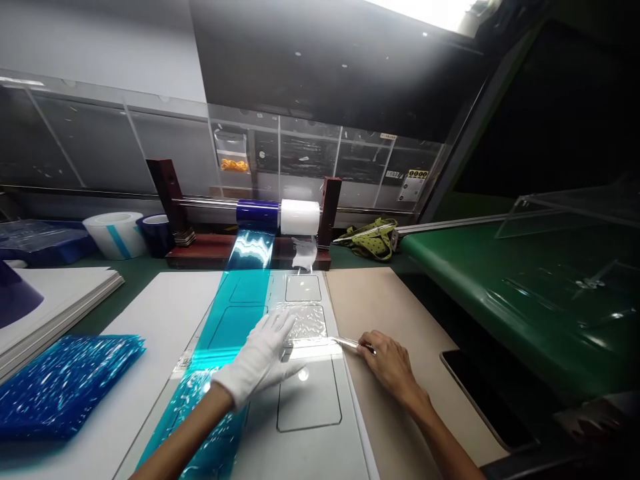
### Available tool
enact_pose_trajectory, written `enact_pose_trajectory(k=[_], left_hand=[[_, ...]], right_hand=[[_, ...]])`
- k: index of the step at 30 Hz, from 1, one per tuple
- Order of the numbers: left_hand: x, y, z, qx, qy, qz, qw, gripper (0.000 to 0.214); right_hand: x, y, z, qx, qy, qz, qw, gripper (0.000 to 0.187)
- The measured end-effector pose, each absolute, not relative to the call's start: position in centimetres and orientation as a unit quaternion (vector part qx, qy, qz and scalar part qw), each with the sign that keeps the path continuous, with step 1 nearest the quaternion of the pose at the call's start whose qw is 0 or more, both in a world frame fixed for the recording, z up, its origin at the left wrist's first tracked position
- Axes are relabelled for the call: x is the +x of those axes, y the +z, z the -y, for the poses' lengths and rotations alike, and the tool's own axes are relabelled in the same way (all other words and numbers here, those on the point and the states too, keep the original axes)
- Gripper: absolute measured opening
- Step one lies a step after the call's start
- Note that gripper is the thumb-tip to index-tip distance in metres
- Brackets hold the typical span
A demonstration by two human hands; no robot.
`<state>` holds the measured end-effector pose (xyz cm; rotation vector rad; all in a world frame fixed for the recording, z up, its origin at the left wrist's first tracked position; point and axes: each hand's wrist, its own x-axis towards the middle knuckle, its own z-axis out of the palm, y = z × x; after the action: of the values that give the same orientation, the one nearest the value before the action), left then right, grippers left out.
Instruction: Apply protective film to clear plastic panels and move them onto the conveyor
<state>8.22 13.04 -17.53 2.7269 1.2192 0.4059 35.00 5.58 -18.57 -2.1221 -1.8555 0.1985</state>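
Note:
My left hand [265, 360], in a white glove, lies flat with fingers spread over a clear sheet [265, 437] marked with dark rounded outlines. Its fingertips reach the edge of a wrinkled clear film [309, 323] on that sheet. Under the wrist runs a translucent blue film strip [245, 287], drawn from the blue roll [257, 213]. My bare right hand [387, 360] is closed around a slim silver knife-like tool [349, 343]. The tool points left, its tip at the sheet's right edge, by the clear film; whether it touches is unclear.
Beside the blue roll, a white roll [300, 217] hangs on a rod between wooden posts [329, 213]. A phone [485, 400] lies on brown board [385, 300] at right, near a green conveyor belt [500, 287]. Blue film-wrapped sheets [70, 380] lie at left.

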Motion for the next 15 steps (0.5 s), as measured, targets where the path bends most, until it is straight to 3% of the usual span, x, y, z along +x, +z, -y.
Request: enact_pose_trajectory(k=[8,15], left_hand=[[10.8,-20.5,-15.6,0.912,0.144,-0.375,0.079,0.085],[11.9,-21.2,-16.7,0.916,0.172,-0.363,0.002,0.019]], right_hand=[[33.7,-18.7,-6.4,-0.720,0.113,0.660,0.185,0.019],[35.0,-19.0,-6.5,-0.705,0.161,0.659,0.209,0.024]])
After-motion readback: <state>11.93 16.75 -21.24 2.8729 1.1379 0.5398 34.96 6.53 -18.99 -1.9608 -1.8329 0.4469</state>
